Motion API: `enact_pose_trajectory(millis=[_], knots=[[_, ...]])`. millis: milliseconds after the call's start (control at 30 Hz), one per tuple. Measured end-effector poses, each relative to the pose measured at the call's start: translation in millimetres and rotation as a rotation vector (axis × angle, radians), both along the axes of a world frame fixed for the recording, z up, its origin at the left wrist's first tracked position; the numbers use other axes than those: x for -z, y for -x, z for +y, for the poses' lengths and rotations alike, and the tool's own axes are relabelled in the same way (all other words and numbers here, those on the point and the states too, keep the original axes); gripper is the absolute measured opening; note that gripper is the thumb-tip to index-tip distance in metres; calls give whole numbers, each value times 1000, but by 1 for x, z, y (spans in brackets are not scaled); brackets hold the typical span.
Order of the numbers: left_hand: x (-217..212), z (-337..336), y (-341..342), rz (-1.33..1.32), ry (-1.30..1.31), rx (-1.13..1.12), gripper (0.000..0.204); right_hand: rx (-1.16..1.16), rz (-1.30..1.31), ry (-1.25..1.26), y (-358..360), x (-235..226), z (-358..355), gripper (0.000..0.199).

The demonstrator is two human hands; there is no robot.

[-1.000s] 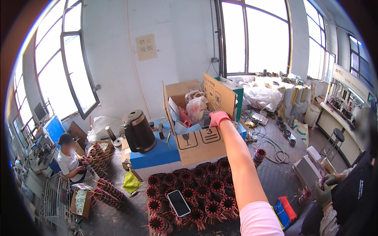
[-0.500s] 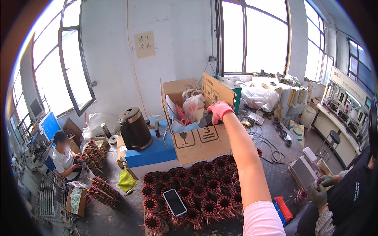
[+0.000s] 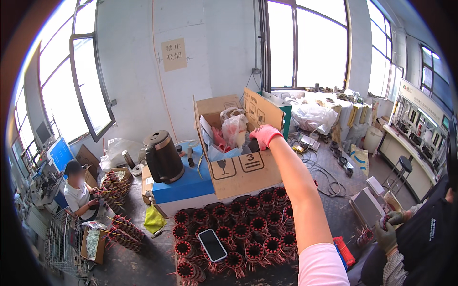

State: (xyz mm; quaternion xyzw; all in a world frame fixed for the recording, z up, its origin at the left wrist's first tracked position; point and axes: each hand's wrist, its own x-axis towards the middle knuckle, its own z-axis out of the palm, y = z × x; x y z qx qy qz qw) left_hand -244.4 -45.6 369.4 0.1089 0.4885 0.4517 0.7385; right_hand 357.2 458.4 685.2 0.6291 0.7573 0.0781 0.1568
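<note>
My right hand (image 3: 267, 136), in a pink glove, reaches over the near right side of an open cardboard box (image 3: 243, 172). Its fingers curl downward inside, next to a dark object (image 3: 254, 145); what they grip is mostly hidden. Clear plastic bags (image 3: 234, 131), red-pink material and pale sheets fill the box around it. My left hand is out of view. Below my forearm stand rows of wire-wound motor stators (image 3: 257, 224) with red rims and loose leads. A phone (image 3: 213, 245) lies on top of them.
A dark kettle (image 3: 163, 156) stands on a blue box (image 3: 183, 189) left of the carton. A yellow-green cloth (image 3: 154, 218) lies near it. Cables (image 3: 329, 178) coil at right. A gloved co-worker's hands (image 3: 389, 229) work at far right; another person (image 3: 78, 193) sits at left.
My right hand stays at the box, its wrist slightly lower and the fingers more curled. The view has shifted a little.
</note>
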Motion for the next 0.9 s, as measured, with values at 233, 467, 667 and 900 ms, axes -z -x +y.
enact_pose_trajectory(millis=[233, 467, 667, 900], knots=[[9, -8, 4, -395, -283, 83, 49, -147, 134, -136, 15, -21, -18, 76], [-26, 6, -27, 68, 12, -21, 51, -88, 211, -209, 5, 14, 5, 72], [-28, -4, -28, 30, -211, 61, 55, -70, 356, -133, -11, 20, 21, 77], [28, -3, 16, -189, -255, 159, 56, -62, 489, -216, -2, 39, 31, 83]])
